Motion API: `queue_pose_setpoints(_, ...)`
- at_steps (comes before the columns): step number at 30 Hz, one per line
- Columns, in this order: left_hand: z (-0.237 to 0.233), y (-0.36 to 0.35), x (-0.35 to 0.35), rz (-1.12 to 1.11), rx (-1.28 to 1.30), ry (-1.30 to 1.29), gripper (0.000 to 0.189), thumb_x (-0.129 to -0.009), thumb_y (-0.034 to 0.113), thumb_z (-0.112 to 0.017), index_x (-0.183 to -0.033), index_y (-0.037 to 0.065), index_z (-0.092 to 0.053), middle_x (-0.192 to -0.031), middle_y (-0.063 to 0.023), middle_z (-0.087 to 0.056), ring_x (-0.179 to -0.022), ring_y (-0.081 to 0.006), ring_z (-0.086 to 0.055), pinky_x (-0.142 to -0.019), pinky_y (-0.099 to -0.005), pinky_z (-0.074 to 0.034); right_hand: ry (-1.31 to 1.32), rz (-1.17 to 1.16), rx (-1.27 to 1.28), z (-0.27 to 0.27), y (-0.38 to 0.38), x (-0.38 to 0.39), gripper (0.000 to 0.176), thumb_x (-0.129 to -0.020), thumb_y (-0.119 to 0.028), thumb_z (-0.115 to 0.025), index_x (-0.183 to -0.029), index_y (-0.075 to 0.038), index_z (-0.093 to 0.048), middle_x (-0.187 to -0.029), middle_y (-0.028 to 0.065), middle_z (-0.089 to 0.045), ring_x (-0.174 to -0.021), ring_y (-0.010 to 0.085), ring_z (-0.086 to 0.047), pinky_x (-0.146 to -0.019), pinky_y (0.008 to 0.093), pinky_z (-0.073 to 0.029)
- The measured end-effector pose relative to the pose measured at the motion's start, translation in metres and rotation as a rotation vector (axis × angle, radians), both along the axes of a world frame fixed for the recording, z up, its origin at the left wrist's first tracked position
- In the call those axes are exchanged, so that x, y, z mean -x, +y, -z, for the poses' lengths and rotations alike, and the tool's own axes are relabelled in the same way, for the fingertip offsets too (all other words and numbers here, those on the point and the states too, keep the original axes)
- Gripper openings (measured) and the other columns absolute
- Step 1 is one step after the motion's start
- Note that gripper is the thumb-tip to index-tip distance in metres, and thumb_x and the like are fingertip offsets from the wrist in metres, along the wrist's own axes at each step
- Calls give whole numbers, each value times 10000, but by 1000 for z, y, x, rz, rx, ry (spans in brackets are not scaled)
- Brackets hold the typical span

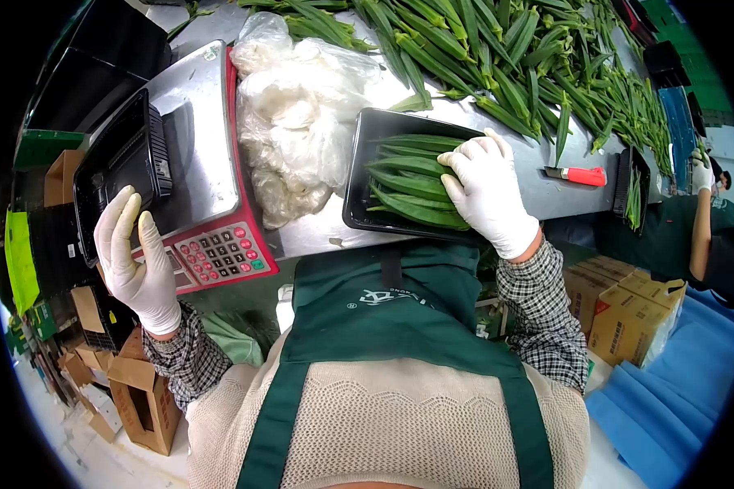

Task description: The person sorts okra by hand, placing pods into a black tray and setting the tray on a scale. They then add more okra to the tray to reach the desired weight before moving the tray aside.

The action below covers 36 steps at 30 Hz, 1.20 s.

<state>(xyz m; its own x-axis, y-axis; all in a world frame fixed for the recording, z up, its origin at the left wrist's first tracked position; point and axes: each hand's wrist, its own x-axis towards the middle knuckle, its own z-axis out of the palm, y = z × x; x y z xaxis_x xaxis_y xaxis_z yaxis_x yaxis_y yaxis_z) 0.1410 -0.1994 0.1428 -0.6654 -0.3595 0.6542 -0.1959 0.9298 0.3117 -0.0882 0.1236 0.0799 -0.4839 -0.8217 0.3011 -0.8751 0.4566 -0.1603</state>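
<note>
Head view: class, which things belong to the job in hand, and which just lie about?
In hand: right hand, okra, black tray, left hand, empty tray, scale.
Lying about: plastic bags, red-handled knife, cardboard boxes.

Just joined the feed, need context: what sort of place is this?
Likely a produce packing station: loose okra heaped on a steel table, a filled black tray under the right hand, a weighing scale with keypad by the left hand, cardboard boxes around.
</note>
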Motion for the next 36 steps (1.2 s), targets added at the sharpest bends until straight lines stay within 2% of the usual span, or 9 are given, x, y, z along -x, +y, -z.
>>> queue_pose_setpoints(8,-1,-1,-5,3,-12,22,208,-843,-11,-632,-1049,10,-653,-1105,-103,-634,-1008,-219,-600,-856,-304,-494,-31,5,-20,1,-2,-1,159,-713,-89,-644,-855,-104,-574,-802,23,-539,-877,208,-533,-1016,472,-295)
queue_pose_setpoints(11,-3,2,-10,5,-10,28,208,-841,-17,-632,-1046,7,-653,-1109,-104,-631,-1013,-219,-597,-859,-305,-493,-85,41,-67,3,0,-1,182,-725,-80,-662,-886,-115,-584,-863,13,-571,-986,206,-546,-1082,509,-233)
queue_pose_setpoints(17,-5,10,-14,32,-44,40,204,-840,-26,-627,-1041,4,-652,-1107,-104,-627,-1017,-216,-593,-866,-308,-491,-140,45,-64,2,0,-2,196,-752,-100,-632,-948,-111,-625,-917,31,-565,-1039,224,-516,-1083,547,-199)
queue_pose_setpoints(20,-6,11,-16,38,-23,35,213,-837,-30,-628,-1045,8,-650,-1101,-104,-628,-1011,-219,-594,-865,-309,-489,-46,-12,-29,12,2,3,216,-739,-169,-617,-945,-122,-663,-886,33,-557,-965,225,-496,-960,465,-288)
queue_pose_setpoints(23,-7,11,-17,49,-1,37,219,-832,-28,-633,-1048,9,-648,-1100,-104,-628,-1006,-221,-594,-859,-308,-489,-17,-5,-2,16,1,4,162,-748,-193,-605,-876,-119,-671,-876,30,-567,-972,230,-499,-934,460,-300)
queue_pose_setpoints(29,-5,9,-20,30,-16,24,223,-828,-24,-639,-1047,16,-650,-1105,-100,-629,-1004,-218,-592,-854,-308,-487,2,9,20,19,-3,3,149,-761,-240,-630,-842,-120,-664,-862,23,-588,-983,230,-506,-939,487,-298)
queue_pose_setpoints(36,-3,8,-20,8,-11,2,221,-831,-17,-640,-1049,23,-652,-1107,-93,-629,-1020,-215,-585,-864,-304,-484,-25,19,102,18,-2,6,147,-858,-234,-575,-868,-113,-660,-838,27,-606,-928,222,-526,-924,436,-317)
